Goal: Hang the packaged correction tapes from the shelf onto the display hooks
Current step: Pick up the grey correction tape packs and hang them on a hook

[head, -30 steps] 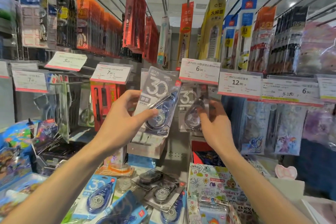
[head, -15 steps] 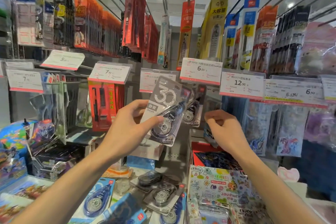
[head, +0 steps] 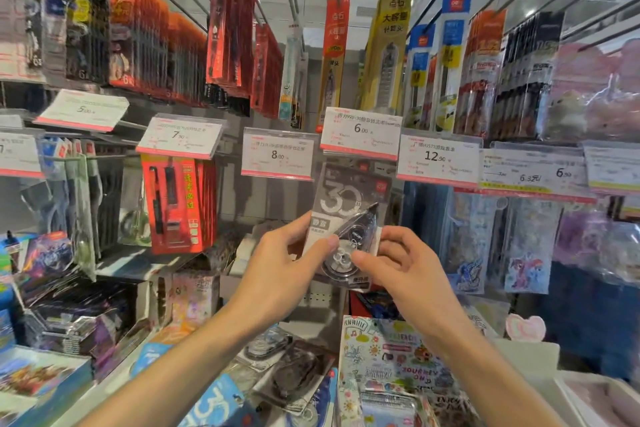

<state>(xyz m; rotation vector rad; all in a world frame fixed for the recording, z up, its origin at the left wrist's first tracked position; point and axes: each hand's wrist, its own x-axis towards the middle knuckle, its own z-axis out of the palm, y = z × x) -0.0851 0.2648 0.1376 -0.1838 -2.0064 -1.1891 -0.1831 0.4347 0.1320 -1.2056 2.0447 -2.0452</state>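
Observation:
A grey packaged correction tape with a large "30" on it is held upright in front of the display, its top just under the 6.00 price tag. My left hand pinches its lower left side. My right hand pinches its lower right side. The hook behind the 6.00 tag is hidden. More packaged correction tapes, grey and blue, lie loose on the shelf below my arms.
An 8.00 price tag hangs to the left, with red packs under a 7.90 tag. Sticker packs hang at the right. Boxes of cards and a printed box crowd the shelf.
My left hand has carried the grey pack rightward, under the 6.00 tag. My right hand, which had let go of a hanging pack and drawn back, now also grips the pack.

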